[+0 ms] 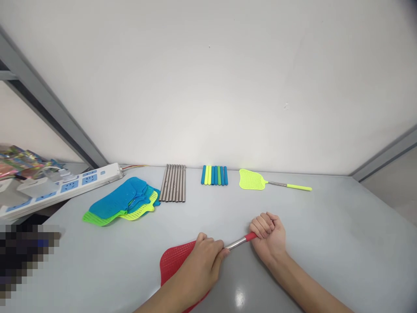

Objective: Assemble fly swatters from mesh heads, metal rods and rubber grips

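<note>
A red fly swatter [176, 261] is held between my two hands, low over the grey table. My left hand [206, 261] is closed round the metal rod near the swatter's head and covers part of that head. On the red grip at the other end, my right hand [265, 232] makes a fist; most of the grip is hidden inside it. A short length of shiny rod [236, 244] shows between the hands. Farther back lies a yellow-green fly swatter [252, 180] with its rod and grip attached.
Blue, green and yellow swatter heads [117, 198] lie piled at the left. Several metal rods [173, 183] and several coloured grips [215, 175] stand in rows near the wall. A white power strip [78, 184] with plugs runs along the left edge.
</note>
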`<state>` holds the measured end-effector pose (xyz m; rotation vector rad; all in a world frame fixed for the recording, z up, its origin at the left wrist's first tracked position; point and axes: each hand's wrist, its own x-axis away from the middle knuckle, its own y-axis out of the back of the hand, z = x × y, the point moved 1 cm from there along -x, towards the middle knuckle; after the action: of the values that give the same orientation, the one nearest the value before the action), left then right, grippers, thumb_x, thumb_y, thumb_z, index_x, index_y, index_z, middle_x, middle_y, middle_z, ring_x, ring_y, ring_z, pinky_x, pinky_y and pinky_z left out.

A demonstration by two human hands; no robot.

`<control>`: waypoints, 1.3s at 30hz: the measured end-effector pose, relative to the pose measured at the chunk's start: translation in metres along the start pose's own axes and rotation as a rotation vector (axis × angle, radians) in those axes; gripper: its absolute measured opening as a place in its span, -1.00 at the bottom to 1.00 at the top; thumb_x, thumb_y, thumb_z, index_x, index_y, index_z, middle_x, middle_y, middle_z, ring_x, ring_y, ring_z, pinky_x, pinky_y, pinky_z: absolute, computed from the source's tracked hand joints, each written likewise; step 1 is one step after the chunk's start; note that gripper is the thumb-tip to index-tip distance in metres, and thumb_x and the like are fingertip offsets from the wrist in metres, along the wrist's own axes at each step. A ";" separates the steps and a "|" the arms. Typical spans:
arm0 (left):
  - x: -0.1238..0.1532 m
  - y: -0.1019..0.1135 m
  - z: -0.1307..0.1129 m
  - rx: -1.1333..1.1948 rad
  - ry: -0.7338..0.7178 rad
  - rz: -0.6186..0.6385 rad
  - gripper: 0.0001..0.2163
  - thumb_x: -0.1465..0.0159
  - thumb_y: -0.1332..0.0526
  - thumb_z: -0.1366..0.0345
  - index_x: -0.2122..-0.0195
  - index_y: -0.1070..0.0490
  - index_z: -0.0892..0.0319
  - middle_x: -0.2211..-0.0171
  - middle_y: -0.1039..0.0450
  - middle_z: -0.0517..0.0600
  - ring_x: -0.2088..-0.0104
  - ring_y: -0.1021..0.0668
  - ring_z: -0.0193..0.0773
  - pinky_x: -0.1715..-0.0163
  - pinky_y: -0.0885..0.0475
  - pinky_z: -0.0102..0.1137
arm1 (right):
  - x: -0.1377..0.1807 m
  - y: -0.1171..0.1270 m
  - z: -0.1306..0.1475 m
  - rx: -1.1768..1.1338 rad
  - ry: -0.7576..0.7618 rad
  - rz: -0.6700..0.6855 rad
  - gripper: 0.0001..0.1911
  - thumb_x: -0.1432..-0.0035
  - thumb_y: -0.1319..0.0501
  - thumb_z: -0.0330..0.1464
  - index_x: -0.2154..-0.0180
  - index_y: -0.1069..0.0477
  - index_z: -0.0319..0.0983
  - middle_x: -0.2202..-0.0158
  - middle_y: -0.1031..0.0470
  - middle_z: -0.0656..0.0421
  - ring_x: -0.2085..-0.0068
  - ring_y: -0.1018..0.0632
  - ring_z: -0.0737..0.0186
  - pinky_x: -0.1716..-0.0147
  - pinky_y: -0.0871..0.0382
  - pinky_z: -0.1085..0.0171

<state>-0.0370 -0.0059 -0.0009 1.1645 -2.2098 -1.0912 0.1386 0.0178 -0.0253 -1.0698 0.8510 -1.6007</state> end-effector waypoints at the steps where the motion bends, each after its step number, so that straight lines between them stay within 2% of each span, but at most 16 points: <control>1: 0.000 0.000 0.000 0.003 0.007 0.003 -0.69 -0.26 0.17 0.28 0.61 -0.11 0.18 0.64 -0.15 -0.10 0.52 -0.21 -0.32 0.46 -0.16 -0.38 | 0.000 0.000 0.001 -0.001 -0.008 0.003 -0.61 0.05 -0.04 -0.41 0.74 0.15 -0.22 0.80 0.20 0.37 0.74 0.06 0.46 0.79 0.05 0.42; 7: -0.003 0.000 -0.001 0.019 0.037 0.032 -0.67 -0.26 0.18 0.24 0.62 -0.12 0.18 0.65 -0.15 -0.11 0.50 -0.22 -0.32 0.45 -0.15 -0.40 | -0.004 -0.001 0.004 -0.005 -0.088 0.020 -0.62 0.00 -0.02 -0.37 0.74 0.10 -0.23 0.77 0.17 0.35 0.72 0.01 0.45 0.74 -0.03 0.41; 11: -0.007 0.004 0.000 0.003 0.023 0.022 -0.66 -0.26 0.17 0.22 0.62 -0.15 0.18 0.64 -0.16 -0.11 0.48 -0.23 -0.32 0.40 -0.16 -0.39 | 0.002 -0.009 -0.003 0.113 -0.167 0.076 -0.64 -0.03 -0.02 -0.26 0.70 -0.02 -0.23 0.70 0.01 0.31 0.64 -0.14 0.42 0.62 -0.15 0.36; 13: -0.009 0.008 -0.001 -0.019 0.007 0.018 -0.66 -0.26 0.17 0.21 0.60 -0.17 0.18 0.62 -0.15 -0.11 0.47 -0.24 -0.32 0.39 -0.16 -0.39 | 0.008 -0.015 -0.008 0.256 -0.213 0.112 -0.67 -0.04 -0.04 -0.26 0.68 -0.10 -0.24 0.64 -0.10 0.27 0.56 -0.23 0.38 0.50 -0.20 0.33; 15: -0.010 0.012 -0.002 -0.043 -0.017 0.017 -0.68 -0.26 0.17 0.21 0.57 -0.19 0.17 0.62 -0.15 -0.12 0.48 -0.23 -0.32 0.38 -0.16 -0.39 | 0.013 -0.020 -0.012 0.513 -0.250 0.169 -0.71 -0.05 -0.05 -0.29 0.64 -0.19 -0.26 0.58 -0.19 0.24 0.50 -0.27 0.37 0.44 -0.20 0.33; 17: -0.012 0.016 -0.003 -0.061 -0.059 0.014 -0.69 -0.27 0.17 0.24 0.53 -0.22 0.16 0.61 -0.15 -0.13 0.49 -0.23 -0.34 0.33 -0.15 -0.37 | 0.017 -0.023 -0.013 0.728 -0.285 0.245 -0.77 -0.04 -0.07 -0.31 0.59 -0.26 -0.27 0.57 -0.24 0.23 0.50 -0.29 0.37 0.45 -0.18 0.33; 19: -0.013 0.019 -0.005 -0.072 -0.110 0.006 -0.70 -0.27 0.17 0.28 0.50 -0.26 0.15 0.57 -0.18 -0.13 0.49 -0.23 -0.36 0.28 -0.14 -0.36 | 0.019 -0.023 -0.014 0.819 -0.356 0.333 -0.80 -0.05 -0.07 -0.30 0.51 -0.29 -0.28 0.58 -0.28 0.22 0.53 -0.31 0.36 0.48 -0.18 0.33; 22: -0.014 0.023 -0.005 -0.098 -0.150 -0.018 -0.70 -0.26 0.14 0.29 0.50 -0.30 0.15 0.51 -0.22 -0.11 0.45 -0.26 -0.36 0.27 -0.14 -0.35 | 0.021 -0.022 -0.015 0.796 -0.453 0.415 -0.81 -0.05 -0.07 -0.27 0.42 -0.31 -0.28 0.57 -0.33 0.18 0.51 -0.36 0.32 0.47 -0.19 0.31; 26: -0.015 0.025 -0.002 -0.166 -0.135 -0.111 -0.75 -0.23 0.07 0.27 0.49 -0.34 0.13 0.34 -0.27 -0.06 0.31 -0.31 -0.30 0.18 -0.11 -0.27 | 0.022 -0.020 -0.017 0.731 -0.434 0.384 -0.81 -0.03 -0.09 -0.28 0.41 -0.33 -0.29 0.52 -0.38 0.15 0.46 -0.40 0.30 0.43 -0.21 0.31; 29: -0.011 0.027 -0.002 -0.177 -0.105 -0.248 -0.85 -0.20 0.00 0.26 0.34 -0.34 0.10 0.15 -0.24 0.00 0.16 -0.27 -0.19 0.12 -0.07 -0.20 | 0.021 -0.019 -0.017 0.683 -0.408 0.340 -0.79 -0.04 -0.07 -0.27 0.40 -0.34 -0.29 0.50 -0.40 0.12 0.43 -0.41 0.28 0.41 -0.22 0.31; 32: -0.004 0.025 -0.010 -0.094 -0.169 -0.302 -0.84 -0.18 -0.04 0.30 0.22 -0.30 0.09 0.14 -0.23 0.02 0.13 -0.26 -0.18 0.10 -0.10 -0.23 | 0.021 -0.019 -0.015 0.604 -0.388 0.308 -0.79 -0.05 -0.05 -0.28 0.39 -0.35 -0.29 0.49 -0.40 0.12 0.42 -0.40 0.27 0.38 -0.22 0.30; 35: 0.004 0.018 -0.022 0.093 -0.316 -0.208 -0.84 -0.17 -0.04 0.38 0.23 -0.29 0.11 0.18 -0.26 0.01 0.14 -0.29 -0.25 0.10 -0.17 -0.34 | 0.019 -0.019 -0.013 0.519 -0.395 0.290 -0.79 -0.05 -0.03 -0.30 0.36 -0.34 -0.29 0.46 -0.40 0.10 0.42 -0.39 0.27 0.37 -0.22 0.28; 37: 0.008 0.009 -0.029 0.230 -0.330 -0.064 -0.84 -0.18 -0.01 0.41 0.24 -0.30 0.12 0.22 -0.28 0.00 0.19 -0.33 -0.32 0.14 -0.23 -0.42 | 0.017 -0.017 -0.013 0.475 -0.408 0.273 -0.78 -0.05 -0.02 -0.29 0.35 -0.33 -0.29 0.44 -0.39 0.09 0.42 -0.39 0.27 0.38 -0.21 0.29; 39: 0.009 -0.002 -0.031 0.380 -0.275 0.003 -0.84 -0.19 0.01 0.40 0.25 -0.30 0.14 0.25 -0.28 0.01 0.24 -0.36 -0.34 0.18 -0.26 -0.43 | 0.014 -0.015 -0.013 0.442 -0.403 0.259 -0.77 -0.06 -0.01 -0.28 0.34 -0.33 -0.29 0.44 -0.39 0.08 0.42 -0.38 0.28 0.39 -0.20 0.30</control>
<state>-0.0210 -0.0279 0.0166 1.2170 -2.7205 -0.8967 0.1198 0.0088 -0.0127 -0.8776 0.3265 -1.2198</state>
